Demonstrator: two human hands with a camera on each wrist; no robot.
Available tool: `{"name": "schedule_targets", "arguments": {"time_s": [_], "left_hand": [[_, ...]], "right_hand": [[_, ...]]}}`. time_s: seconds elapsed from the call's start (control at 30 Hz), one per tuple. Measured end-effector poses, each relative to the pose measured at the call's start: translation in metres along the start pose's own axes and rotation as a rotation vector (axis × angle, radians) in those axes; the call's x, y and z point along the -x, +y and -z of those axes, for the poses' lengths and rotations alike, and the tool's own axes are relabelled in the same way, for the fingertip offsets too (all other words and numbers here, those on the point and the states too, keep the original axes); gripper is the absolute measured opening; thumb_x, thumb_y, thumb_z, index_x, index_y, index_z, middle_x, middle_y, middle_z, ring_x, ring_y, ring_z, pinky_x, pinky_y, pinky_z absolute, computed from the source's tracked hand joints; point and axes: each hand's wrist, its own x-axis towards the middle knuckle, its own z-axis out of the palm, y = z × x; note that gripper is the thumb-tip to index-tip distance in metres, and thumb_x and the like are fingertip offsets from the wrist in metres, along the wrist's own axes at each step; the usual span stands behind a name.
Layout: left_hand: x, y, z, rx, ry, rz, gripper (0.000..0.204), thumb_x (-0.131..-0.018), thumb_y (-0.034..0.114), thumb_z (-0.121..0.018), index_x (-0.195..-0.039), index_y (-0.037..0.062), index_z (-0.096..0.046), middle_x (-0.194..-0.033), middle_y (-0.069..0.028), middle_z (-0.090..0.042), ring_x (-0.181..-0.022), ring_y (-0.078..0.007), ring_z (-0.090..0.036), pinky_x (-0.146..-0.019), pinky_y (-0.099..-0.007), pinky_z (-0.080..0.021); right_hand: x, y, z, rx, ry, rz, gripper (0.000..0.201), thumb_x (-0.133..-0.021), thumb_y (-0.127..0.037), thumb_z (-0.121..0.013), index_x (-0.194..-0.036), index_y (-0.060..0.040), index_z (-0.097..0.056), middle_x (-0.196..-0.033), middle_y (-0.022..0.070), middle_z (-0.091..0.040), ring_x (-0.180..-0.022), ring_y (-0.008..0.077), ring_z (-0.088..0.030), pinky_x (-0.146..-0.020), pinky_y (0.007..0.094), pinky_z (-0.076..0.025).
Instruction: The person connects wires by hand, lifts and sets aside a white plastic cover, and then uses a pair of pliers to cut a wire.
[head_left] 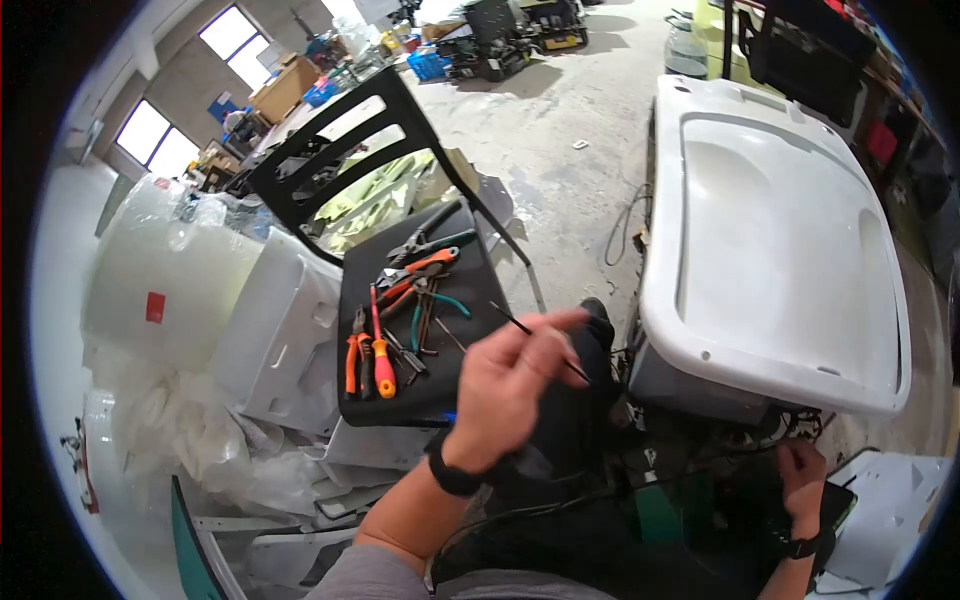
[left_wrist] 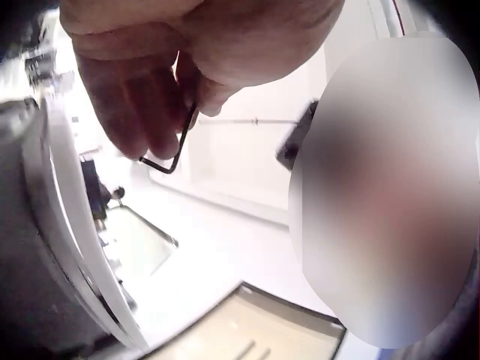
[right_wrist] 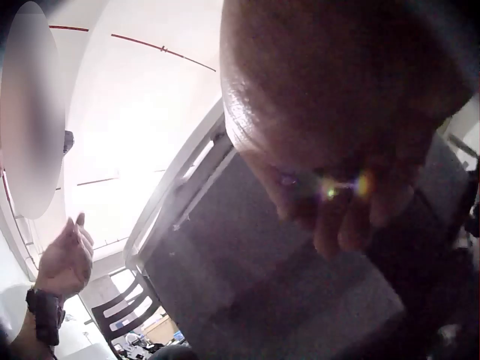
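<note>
My left hand (head_left: 503, 395) is raised in front of the chair and pinches a thin black hex key (head_left: 510, 317). In the left wrist view the hex key's bent short end (left_wrist: 159, 166) shows below the fingers. Low at the right, my right hand (head_left: 803, 480) is beside dark wiring (head_left: 790, 430) under the large white-topped unit (head_left: 780, 230). Its fingers (right_wrist: 349, 232) are curled in front of a dark grey panel (right_wrist: 247, 262) in the right wrist view; I cannot tell whether they hold anything.
A black chair seat (head_left: 440, 400) carries pliers (head_left: 352, 365), a red-yellow screwdriver (head_left: 382, 365), an adjustable wrench (head_left: 415, 268) and several hex keys. Plastic-wrapped white parts (head_left: 180, 290) lean left of it. White panels (head_left: 900, 510) lie at lower right.
</note>
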Motion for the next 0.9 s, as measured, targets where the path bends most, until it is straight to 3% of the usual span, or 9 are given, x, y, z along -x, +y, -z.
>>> {"name": "schedule_targets", "arguments": {"time_s": [0.07,0.23,0.33,0.5,0.6,0.73,0.83,0.87,0.9], "left_hand": [[-0.017,-0.024,0.043,-0.123,0.204,0.021,0.028,-0.093,0.022,-0.049,-0.107,-0.0003,-0.058,-0.070,0.0026,-0.052,-0.066,-0.0078,-0.054,-0.057,-0.0213,-0.043],[-0.037,-0.094,0.135,-0.108,0.556,0.171,0.027,-0.087,0.022,-0.058,-0.103,0.0008,-0.060,-0.071,0.0023,-0.053,-0.054,-0.0046,-0.046,-0.050,-0.0196,-0.039],[-0.037,-0.118,0.157,-0.177,0.590,0.289,0.027,-0.087,0.022,-0.058,-0.103,0.0003,-0.059,-0.071,0.0021,-0.053,-0.053,-0.0043,-0.046,-0.049,-0.0196,-0.039],[-0.046,-0.141,0.174,-0.245,0.653,0.277,0.033,-0.084,0.024,-0.061,-0.104,-0.0025,-0.058,-0.069,0.0009,-0.052,-0.055,-0.0063,-0.047,-0.051,-0.0213,-0.040],[-0.049,-0.150,0.182,-0.501,0.730,0.229,0.044,-0.080,0.024,-0.066,-0.109,-0.0048,-0.054,-0.072,-0.0018,-0.053,-0.063,-0.0102,-0.050,-0.059,-0.0242,-0.043],[-0.047,-0.132,0.172,-0.581,0.930,0.166,0.049,-0.076,0.022,-0.069,-0.112,-0.0040,-0.048,-0.086,-0.0072,-0.054,-0.076,-0.0148,-0.053,-0.069,-0.0275,-0.045],[-0.052,-0.145,0.203,-0.631,0.924,0.132,0.044,-0.078,0.019,-0.066,-0.112,-0.0019,-0.049,-0.099,-0.0127,-0.056,-0.091,-0.0213,-0.055,-0.078,-0.0303,-0.045],[-0.056,-0.166,0.230,-0.715,0.886,0.116,0.044,-0.082,0.013,-0.061,-0.118,-0.0024,-0.042,-0.097,-0.0092,-0.054,-0.074,-0.0126,-0.054,-0.059,-0.0252,-0.047],[-0.058,-0.170,0.238,-0.734,0.888,0.114,0.044,-0.082,0.011,-0.059,-0.120,-0.0025,-0.041,-0.099,-0.0098,-0.054,-0.071,-0.0120,-0.054,-0.056,-0.0253,-0.048]], "right_hand": [[-0.003,0.000,-0.007,0.073,-0.066,0.009,0.018,-0.083,-0.014,-0.056,-0.087,0.0023,-0.061,-0.074,0.0123,-0.060,-0.066,0.0187,-0.056,-0.063,0.0295,-0.043],[-0.010,0.015,-0.024,-0.024,-0.106,-0.040,0.015,-0.082,-0.010,-0.055,-0.086,0.0025,-0.061,-0.075,0.0109,-0.061,-0.068,0.0172,-0.057,-0.065,0.0291,-0.044],[-0.013,0.013,-0.027,-0.074,-0.138,-0.044,0.014,-0.081,-0.009,-0.056,-0.086,0.0029,-0.061,-0.075,0.0102,-0.062,-0.069,0.0169,-0.058,-0.065,0.0284,-0.045],[-0.018,0.003,-0.035,-0.117,-0.140,-0.051,0.015,-0.082,-0.010,-0.056,-0.087,0.0035,-0.060,-0.076,0.0097,-0.063,-0.069,0.0161,-0.059,-0.065,0.0281,-0.046],[-0.019,-0.002,-0.039,-0.097,-0.152,-0.073,0.016,-0.083,-0.011,-0.056,-0.089,0.0040,-0.060,-0.076,0.0099,-0.063,-0.069,0.0155,-0.059,-0.064,0.0282,-0.047],[-0.019,-0.006,-0.036,-0.088,-0.176,-0.094,0.017,-0.083,-0.011,-0.056,-0.090,0.0041,-0.060,-0.076,0.0095,-0.064,-0.068,0.0153,-0.059,-0.064,0.0283,-0.047],[-0.018,-0.004,-0.035,-0.095,-0.169,-0.110,0.017,-0.083,-0.012,-0.056,-0.089,0.0038,-0.060,-0.075,0.0089,-0.064,-0.067,0.0149,-0.059,-0.063,0.0283,-0.047],[-0.017,-0.002,-0.035,-0.118,-0.164,-0.119,0.017,-0.083,-0.012,-0.056,-0.089,0.0036,-0.060,-0.075,0.0086,-0.064,-0.067,0.0145,-0.059,-0.063,0.0284,-0.047],[-0.017,0.001,-0.035,-0.118,-0.159,-0.123,0.017,-0.083,-0.012,-0.056,-0.089,0.0036,-0.060,-0.075,0.0086,-0.064,-0.067,0.0145,-0.059,-0.063,0.0284,-0.047]]}}
